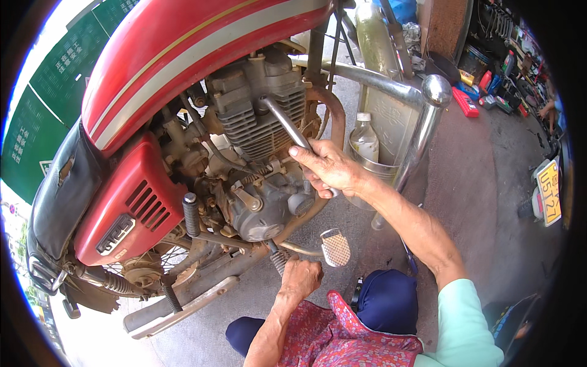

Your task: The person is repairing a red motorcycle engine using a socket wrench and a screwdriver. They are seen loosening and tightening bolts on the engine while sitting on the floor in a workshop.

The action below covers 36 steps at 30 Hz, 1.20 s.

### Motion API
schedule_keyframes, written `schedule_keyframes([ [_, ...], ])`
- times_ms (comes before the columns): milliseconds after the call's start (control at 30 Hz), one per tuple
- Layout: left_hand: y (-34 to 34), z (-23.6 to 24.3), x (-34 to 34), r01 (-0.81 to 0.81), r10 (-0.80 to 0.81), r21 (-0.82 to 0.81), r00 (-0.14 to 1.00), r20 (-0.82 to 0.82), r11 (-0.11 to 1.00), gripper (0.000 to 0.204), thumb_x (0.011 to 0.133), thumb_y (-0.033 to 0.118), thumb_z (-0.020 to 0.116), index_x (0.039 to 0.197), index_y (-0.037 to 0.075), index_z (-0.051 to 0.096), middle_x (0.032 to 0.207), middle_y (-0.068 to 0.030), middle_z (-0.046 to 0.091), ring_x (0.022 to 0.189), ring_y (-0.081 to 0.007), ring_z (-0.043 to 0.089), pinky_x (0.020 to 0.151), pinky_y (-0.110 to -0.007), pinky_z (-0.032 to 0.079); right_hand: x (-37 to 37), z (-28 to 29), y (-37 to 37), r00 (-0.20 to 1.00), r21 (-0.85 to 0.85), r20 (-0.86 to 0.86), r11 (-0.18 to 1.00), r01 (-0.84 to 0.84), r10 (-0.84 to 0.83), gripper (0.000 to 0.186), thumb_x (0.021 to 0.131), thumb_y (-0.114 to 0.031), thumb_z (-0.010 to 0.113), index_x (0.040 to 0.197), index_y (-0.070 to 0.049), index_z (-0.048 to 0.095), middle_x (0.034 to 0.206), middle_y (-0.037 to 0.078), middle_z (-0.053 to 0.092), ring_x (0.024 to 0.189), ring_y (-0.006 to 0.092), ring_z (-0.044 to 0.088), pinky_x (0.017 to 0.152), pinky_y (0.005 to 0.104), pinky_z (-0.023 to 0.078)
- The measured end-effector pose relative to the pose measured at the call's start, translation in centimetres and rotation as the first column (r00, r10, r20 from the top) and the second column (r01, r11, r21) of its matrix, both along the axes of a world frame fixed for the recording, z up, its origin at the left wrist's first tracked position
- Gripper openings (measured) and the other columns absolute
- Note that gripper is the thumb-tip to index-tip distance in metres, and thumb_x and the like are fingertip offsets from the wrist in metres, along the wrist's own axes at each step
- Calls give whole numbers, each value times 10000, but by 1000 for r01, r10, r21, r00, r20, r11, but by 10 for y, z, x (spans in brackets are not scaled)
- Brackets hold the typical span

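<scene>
My right hand (pixel 335 168) is closed round a long silver socket wrench (pixel 282 117), thumb lying along the bar. The wrench's far end sits against the side of the finned engine cylinder (pixel 260 125) of a red motorcycle, and its near end pokes out below my fingers. Lower down, my left hand (pixel 301 278) is curled over the end of a black ribbed rubber footpeg (pixel 279 261). Just right of that hand is a metal brake pedal (pixel 335 248) with a studded pad. The rounded engine cover (pixel 260 211) lies between my two hands.
A chrome crash bar (pixel 422 128) with a ball end stands right of my forearm. Behind it are a clear bottle (pixel 364 142) and a metal panel. Red fuel tank (pixel 183 55) overhangs above; a kick lever (pixel 191 214) sticks up at left. Tools and containers clutter the far right floor.
</scene>
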<state>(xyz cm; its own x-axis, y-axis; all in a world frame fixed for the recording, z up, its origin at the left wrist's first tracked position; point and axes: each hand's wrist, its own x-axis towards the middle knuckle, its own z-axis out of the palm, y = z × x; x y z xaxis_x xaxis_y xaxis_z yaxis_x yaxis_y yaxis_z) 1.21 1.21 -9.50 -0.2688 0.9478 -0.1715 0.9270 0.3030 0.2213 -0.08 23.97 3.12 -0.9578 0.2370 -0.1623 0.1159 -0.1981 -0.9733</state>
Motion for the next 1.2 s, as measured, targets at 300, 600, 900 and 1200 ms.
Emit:
schedule_keyframes([
  [300, -5, -6, 1, 42, -41, 74, 999, -13, 996, 176, 787, 221, 626, 666, 93, 633, 577, -142, 624, 541, -292, 621, 687, -396, 465, -4, 31, 55, 998, 683, 66, 730, -30, -21, 567, 911, -588, 517, 800, -32, 529, 442, -20, 399, 315, 84, 421, 291, 254, 329],
  [600, 2, -4, 3, 18, -20, -33, 998, -55, 999, 100, 729, 186, 662, 748, 88, 655, 626, -137, 648, 622, -282, 658, 698, -383, 487, 10, 20, -14, 976, 140, -197, 982, 126, -97, 459, 1009, -449, 392, 852, -25, 469, 560, -36, 394, 368, 50, 398, 297, 216, 364],
  [900, 6, -4, 8, -48, 48, 65, 999, -2, 997, 122, 748, 155, 646, 731, 33, 642, 671, -164, 653, 643, -325, 648, 722, -406, 491, -58, 44, -106, 954, -678, -187, 733, 49, -236, 352, 991, -431, 435, 923, -90, 381, 673, 37, 477, 518, 183, 539, 464, 391, 525],
  [1200, -6, 4, 8, 42, -42, 5, 999, 28, 999, 159, 825, 195, 652, 892, 51, 635, 815, -127, 655, 778, -288, 640, 826, -394, 404, -3, -2, 42, 977, 357, -195, 934, -15, 90, 540, 943, -520, 512, 699, -41, 462, 464, -53, 344, 324, 55, 413, 259, 234, 348],
])
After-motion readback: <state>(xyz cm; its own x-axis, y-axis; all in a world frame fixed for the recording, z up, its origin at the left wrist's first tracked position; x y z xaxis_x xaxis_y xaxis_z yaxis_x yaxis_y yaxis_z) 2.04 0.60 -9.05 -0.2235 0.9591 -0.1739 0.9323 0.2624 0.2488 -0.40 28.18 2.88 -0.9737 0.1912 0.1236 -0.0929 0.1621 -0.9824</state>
